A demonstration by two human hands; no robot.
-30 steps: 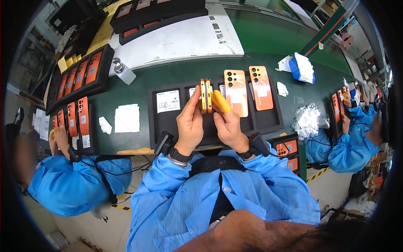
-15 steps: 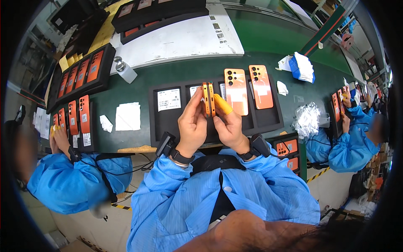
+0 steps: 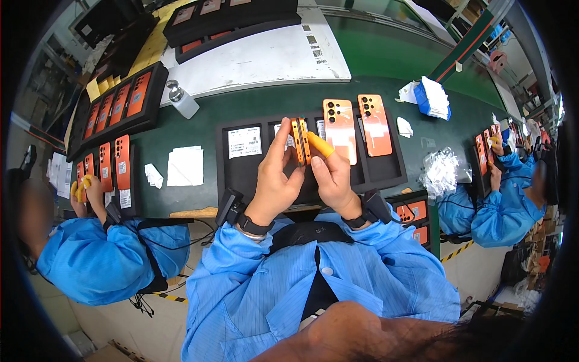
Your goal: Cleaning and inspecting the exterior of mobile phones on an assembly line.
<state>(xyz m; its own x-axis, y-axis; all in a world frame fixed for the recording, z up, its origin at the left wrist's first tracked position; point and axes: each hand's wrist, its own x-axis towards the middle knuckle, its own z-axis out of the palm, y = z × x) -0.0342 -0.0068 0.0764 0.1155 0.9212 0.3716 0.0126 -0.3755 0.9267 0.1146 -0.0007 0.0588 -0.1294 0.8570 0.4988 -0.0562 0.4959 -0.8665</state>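
Note:
Two orange smartphones (image 3: 304, 142) stand edge-on, pressed face to face between my hands, with their narrow ends toward me. My left hand (image 3: 277, 180) lies along the left side with fingers stretched up and the thumb near the lower end. From the right, my right hand (image 3: 335, 181) grips the pair, its yellow finger cot (image 3: 320, 145) against the right phone. Under my hands is a black foam tray (image 3: 232, 181) with compartments. A white printed label (image 3: 244, 142) lies in its left compartment. Two more orange phones, one (image 3: 340, 130) beside another (image 3: 375, 125), rest back-up on its right part.
A pump bottle (image 3: 183, 102), a white cloth (image 3: 185, 166) and a crumpled wipe (image 3: 154, 175) sit left. Phone trays (image 3: 125, 102) stand beyond. Rightward are a blue wipe pack (image 3: 433, 98) and crumpled clear film (image 3: 443, 173). Co-workers sit on both sides, one sleeve (image 3: 102, 256) near.
My left fingers have straightened along the phones, and its thumb has shifted toward their lower end. The pair stays nearly in place. At left, the co-worker's hands have moved apart.

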